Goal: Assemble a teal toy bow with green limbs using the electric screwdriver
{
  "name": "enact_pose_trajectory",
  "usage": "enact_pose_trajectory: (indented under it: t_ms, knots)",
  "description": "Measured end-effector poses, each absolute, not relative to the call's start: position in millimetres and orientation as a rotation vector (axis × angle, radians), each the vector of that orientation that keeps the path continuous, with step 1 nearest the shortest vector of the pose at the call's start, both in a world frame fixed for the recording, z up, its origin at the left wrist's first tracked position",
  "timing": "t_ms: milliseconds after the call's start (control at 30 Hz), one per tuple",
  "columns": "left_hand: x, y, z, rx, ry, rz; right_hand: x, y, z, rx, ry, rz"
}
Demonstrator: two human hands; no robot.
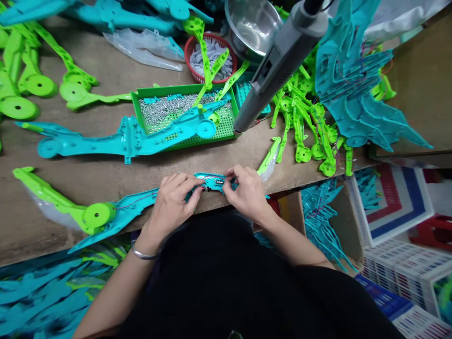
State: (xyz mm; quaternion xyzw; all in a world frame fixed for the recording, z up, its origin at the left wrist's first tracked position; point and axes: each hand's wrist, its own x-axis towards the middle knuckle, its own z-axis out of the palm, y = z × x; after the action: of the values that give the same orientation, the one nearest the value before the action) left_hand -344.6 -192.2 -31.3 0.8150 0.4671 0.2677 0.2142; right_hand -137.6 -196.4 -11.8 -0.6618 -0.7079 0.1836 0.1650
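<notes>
A long turquoise plastic shell [136, 205] lies along the front edge of the bench, its hollow side up with thin dark wires inside. Over its middle, my left hand [175, 195] is closed, thumb and forefinger pinching at the shell's rim near the wires. My right hand [244, 190] is closed too, its fingertips together beside a small silver part [219, 182] in the shell; what they pinch is hidden. At the shell's left end sits a lime-green arm with a round hub [99, 215]. Another lime-green piece [270, 155] with a clear edge sticks out at the right end.
A second turquoise shell [106, 145] leans on a green tray [229, 133] of screws. A grey electric screwdriver [282, 61] hangs above. Behind are a red basket [189, 49] and a steel bowl [254, 23]. Lime-green parts [303, 122] and stacked turquoise shells [356, 89] lie right.
</notes>
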Motion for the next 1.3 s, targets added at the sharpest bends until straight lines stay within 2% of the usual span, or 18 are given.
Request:
enact_pose_trajectory:
  t_ms: [133, 467, 700, 900, 1000, 1200, 1300]
  knots:
    - [-344, -192, -31, 2.308, 1.312, 0.717, -137, -197, -13, -1.933, -1.975, 0.574]
    - [-340, -193, -33, 2.345, 1.400, 0.709, -126, -206, -18, -1.643, -2.109, 0.519]
    - [-340, -191, -34, 2.346, 1.424, 0.696, -127, -223, -26, -1.539, -2.107, 0.113]
    - [-340, -190, -35, 2.269, 1.403, 0.763, -129, -232, -30, -1.493, -2.164, -0.036]
    - [-340, -190, -34, 2.225, 1.392, 0.777, -129, -230, -29, -1.515, -2.222, 0.000]
    - [-340, -190, -30, 2.249, 1.394, 0.700, -122, -217, -20, -1.582, -2.186, 0.340]
    - [-340, -190, -30, 2.241, 1.403, 0.691, -122, -209, -12, -1.600, -2.172, 0.349]
